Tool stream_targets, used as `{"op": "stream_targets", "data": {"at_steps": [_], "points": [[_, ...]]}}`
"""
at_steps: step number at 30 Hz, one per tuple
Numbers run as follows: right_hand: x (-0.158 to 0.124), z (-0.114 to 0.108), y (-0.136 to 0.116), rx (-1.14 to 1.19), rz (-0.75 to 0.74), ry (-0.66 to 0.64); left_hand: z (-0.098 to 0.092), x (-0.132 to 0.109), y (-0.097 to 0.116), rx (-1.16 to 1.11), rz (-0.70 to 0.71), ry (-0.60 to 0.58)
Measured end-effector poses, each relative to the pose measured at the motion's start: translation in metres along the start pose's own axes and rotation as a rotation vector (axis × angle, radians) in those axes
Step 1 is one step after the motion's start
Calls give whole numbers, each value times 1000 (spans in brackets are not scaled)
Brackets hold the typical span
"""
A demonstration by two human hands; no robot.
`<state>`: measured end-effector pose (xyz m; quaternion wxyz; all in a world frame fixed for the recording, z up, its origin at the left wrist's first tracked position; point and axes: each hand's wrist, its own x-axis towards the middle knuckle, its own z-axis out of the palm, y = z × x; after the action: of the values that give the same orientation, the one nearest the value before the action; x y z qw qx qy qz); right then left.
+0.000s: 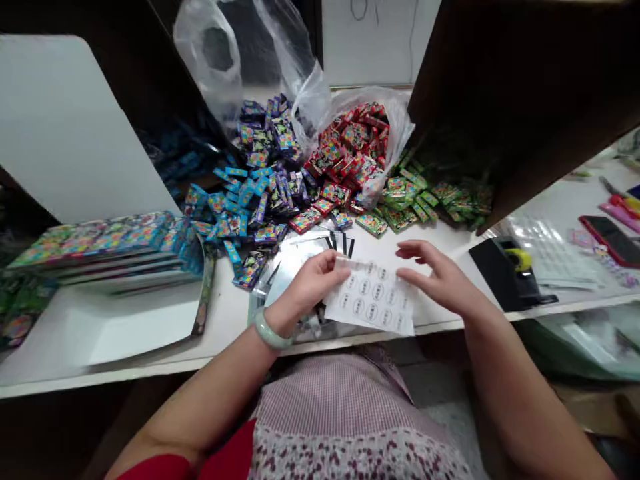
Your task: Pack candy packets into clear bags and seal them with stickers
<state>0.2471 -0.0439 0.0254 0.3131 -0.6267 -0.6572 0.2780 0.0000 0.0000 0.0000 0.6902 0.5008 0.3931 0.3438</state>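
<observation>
A white sheet of round printed stickers (373, 297) is pinched at its upper left between the thumb and fingers of my left hand (320, 275). Over its upper right corner, my right hand (434, 275) has thumb and fingers spread apart; whether the thumb touches the paper, I cannot tell. Clear plastic sleeves with dark edges (295, 263) lie under and behind my left hand, partly hidden by it. Small red packets (336, 193) and green packets (373, 224) lie just beyond the sheet.
Purple packets (280, 187) and blue packets (233, 210) are heaped at the back left, near plastic bags (313, 100). An open box (145, 327) with stacked packs stands left. On the right are a black tape dispenser (505, 273) and a phone (613, 239). Dark panels flank the heaps.
</observation>
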Motion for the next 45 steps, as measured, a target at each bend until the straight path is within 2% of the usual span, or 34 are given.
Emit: {"op": "stream_targets", "data": {"at_steps": [4,6,8,10,12,15,17,20,23,27,30,33,36,37,40,42,43,45], "points": [[-23,0,52,-160,-73,-176,-10,5,1,-23,-4,99],[-31,7,65,-206,-126,-284,-12,9,0,-33,-8,134],[-36,16,71,-250,-119,-295,-12,14,0,-24,-4,168],[-37,19,76,-289,-98,-246,-11,20,0,9,-7,185],[-39,11,82,-313,-91,-133,-8,25,-1,75,-10,173],[-47,-17,87,-337,-89,146,1,32,-6,189,16,114],[-57,-35,81,-297,-117,210,11,38,-13,229,37,75],[-68,-41,59,-201,-189,30,34,50,-29,271,45,27],[-69,-24,45,-205,-201,-137,53,61,-48,335,50,7],[-62,1,53,-330,-135,-168,60,68,-60,441,55,8],[-59,8,61,-421,-88,-188,57,61,-52,503,84,12],[-60,7,62,-471,-68,-200,46,44,-34,552,182,31],[-63,-1,59,-452,-83,-220,14,23,-17,609,324,91],[-62,-3,57,-427,-95,-215,-2,15,-14,618,359,155],[-52,-3,42,-292,-156,-181,-56,-10,-11,615,399,442],[-33,10,24,-177,-227,-178,-82,-28,-14,662,367,569],[-19,21,11,-133,-274,-194,-90,-36,-16,720,350,583],[13,50,-15,-108,-376,-249,-92,-49,-21,892,330,515]]}}
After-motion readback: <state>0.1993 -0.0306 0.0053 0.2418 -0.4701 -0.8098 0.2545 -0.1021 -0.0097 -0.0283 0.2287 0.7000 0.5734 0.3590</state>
